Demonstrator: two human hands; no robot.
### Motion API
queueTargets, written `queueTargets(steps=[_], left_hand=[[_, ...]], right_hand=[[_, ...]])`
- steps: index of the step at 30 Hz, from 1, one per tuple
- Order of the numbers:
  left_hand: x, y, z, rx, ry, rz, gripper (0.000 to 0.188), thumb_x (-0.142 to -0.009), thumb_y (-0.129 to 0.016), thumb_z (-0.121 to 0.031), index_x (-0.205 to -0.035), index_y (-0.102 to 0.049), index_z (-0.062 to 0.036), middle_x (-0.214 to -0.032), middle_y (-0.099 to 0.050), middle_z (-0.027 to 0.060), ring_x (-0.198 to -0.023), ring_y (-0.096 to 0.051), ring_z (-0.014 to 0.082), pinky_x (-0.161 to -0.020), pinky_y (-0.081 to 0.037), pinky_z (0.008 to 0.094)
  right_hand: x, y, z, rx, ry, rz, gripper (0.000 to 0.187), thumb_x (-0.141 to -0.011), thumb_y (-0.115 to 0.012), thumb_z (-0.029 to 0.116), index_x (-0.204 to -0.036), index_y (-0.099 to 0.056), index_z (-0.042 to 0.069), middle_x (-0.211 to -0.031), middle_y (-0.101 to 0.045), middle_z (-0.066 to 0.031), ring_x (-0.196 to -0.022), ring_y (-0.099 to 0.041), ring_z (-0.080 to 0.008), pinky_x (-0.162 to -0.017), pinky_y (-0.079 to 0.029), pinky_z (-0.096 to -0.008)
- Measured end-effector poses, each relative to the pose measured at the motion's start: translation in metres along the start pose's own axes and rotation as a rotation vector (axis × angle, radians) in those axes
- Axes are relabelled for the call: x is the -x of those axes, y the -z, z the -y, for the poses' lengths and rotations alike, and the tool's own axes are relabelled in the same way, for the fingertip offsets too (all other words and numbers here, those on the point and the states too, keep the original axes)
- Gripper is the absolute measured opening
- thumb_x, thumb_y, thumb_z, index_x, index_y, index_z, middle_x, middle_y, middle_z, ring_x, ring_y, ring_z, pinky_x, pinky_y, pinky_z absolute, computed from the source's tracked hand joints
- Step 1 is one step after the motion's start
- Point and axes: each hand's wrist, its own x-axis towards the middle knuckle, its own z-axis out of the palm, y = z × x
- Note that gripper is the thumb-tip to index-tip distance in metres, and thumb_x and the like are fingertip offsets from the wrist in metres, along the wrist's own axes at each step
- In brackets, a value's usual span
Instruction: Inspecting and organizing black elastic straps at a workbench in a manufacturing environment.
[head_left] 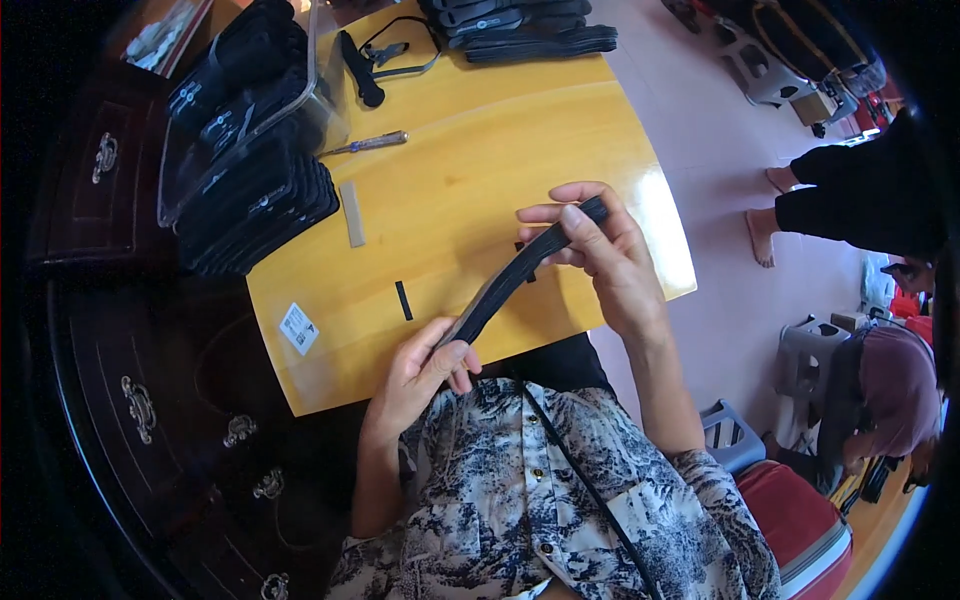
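Observation:
Between my two hands stretches a long black strip (pixel 510 280), bent in a gentle curve, which looks like several fabric layers stacked or folded together. My left hand (pixel 425 365) pinches its lower end near my shirt, thumb on top. At the upper end my right hand (pixel 605 235) grips it between thumb and fingers, above the table's right part. Small dark pieces show just behind the strip; whether they hang from it or lie on the table I cannot tell. A short black strip (pixel 403 300) and a grey-beige strip (pixel 352 214) lie on the yellow table (pixel 450 130).
Left stands a clear plastic bin (pixel 318 100) of black fabric pieces, with a black stack (pixel 260 205) beside it. A screwdriver (pixel 370 143), black strap (pixel 362 75), white label (pixel 299 328) and more black bundles (pixel 540 42) lie on the table. Other people are at the right.

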Motion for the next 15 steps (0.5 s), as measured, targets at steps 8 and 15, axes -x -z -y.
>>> queueTargets(steps=[8,15], left_hand=[[-0.011,-0.010,-0.001,-0.140,0.009,-0.349,0.030,-0.099,-0.046,-0.029,-0.098,-0.061,-0.0027,-0.057,-0.048,-0.0025,-0.044,-0.040,0.0033,-0.039,-0.029,0.0193],[-0.021,-0.017,-0.015,-0.253,0.011,-0.429,0.032,-0.099,-0.047,-0.030,-0.092,-0.062,-0.0028,-0.053,-0.044,-0.0040,-0.044,-0.040,0.0033,-0.041,-0.030,0.0205]], right_hand=[[0.045,-0.031,-0.012,1.025,0.755,0.338,0.018,-0.079,-0.059,0.007,-0.096,-0.058,0.002,-0.113,-0.061,-0.0148,-0.111,-0.058,-0.0345,-0.091,-0.050,-0.0393],[0.056,-0.030,-0.023,1.313,0.874,0.423,0.013,-0.078,-0.061,0.005,-0.090,-0.057,0.001,-0.115,-0.061,-0.0146,-0.116,-0.055,-0.0347,-0.091,-0.052,-0.0387]])
